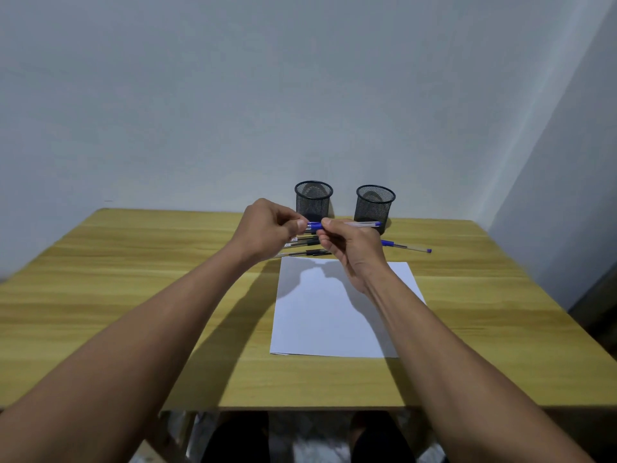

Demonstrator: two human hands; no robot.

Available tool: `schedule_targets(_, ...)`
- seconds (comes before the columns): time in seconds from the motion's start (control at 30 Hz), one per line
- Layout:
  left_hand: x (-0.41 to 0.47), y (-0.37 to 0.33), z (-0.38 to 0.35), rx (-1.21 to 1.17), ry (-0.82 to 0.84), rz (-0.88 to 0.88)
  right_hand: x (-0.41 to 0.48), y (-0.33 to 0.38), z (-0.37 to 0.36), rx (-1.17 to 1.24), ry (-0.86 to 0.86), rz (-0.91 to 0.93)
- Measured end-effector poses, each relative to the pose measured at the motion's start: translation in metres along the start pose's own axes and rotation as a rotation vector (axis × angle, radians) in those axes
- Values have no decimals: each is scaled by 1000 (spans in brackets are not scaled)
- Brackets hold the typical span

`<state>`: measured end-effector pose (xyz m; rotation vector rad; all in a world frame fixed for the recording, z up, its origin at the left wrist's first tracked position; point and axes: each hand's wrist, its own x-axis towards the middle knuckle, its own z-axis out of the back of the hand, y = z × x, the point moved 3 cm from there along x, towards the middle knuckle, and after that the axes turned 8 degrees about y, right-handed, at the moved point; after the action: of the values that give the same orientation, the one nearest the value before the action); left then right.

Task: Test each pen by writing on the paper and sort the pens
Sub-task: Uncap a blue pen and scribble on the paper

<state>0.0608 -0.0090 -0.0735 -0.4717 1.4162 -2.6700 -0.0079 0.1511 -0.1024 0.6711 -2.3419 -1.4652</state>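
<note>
Counter (pixel 133 279): light wood grain, set against a pale wall, carrying everything below.
Left hand (pixel 267 228): raised above the counter, thumb and fingertips pinched onto the blue cap end of the held pen.
Pen pile (pixel 310 252): several dark-capped pens lying together on the counter under the two hands, just beyond the far edge of the paper.
Left cup (pixel 314 200): black mesh, upright, at the back of the counter behind the hands.
Held pen (pixel 362 224): clear barrel with blue ends, roughly level, in the air between both hands in front of the cups.
Right hand (pixel 350 248): fingers curled round the barrel next to the cap.
Paper (pixel 327 322): white sheet, flat, near the front of the counter, shadowed by the hands.
Right cup (pixel 374 205): black mesh, upright, beside the left cup but apart from it.
Loose pen (pixel 405 246): blue-capped, lying alone on the counter to the right of the right hand.
</note>
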Motion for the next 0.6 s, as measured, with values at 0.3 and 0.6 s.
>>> schedule_targets(0.3,-1,7,5,-108,36,69,-1,-3,-8,-30,-12,25)
schedule_targets(0.6,-15,36,26,68,3,166,-1,-4,33,-67,-60,-4)
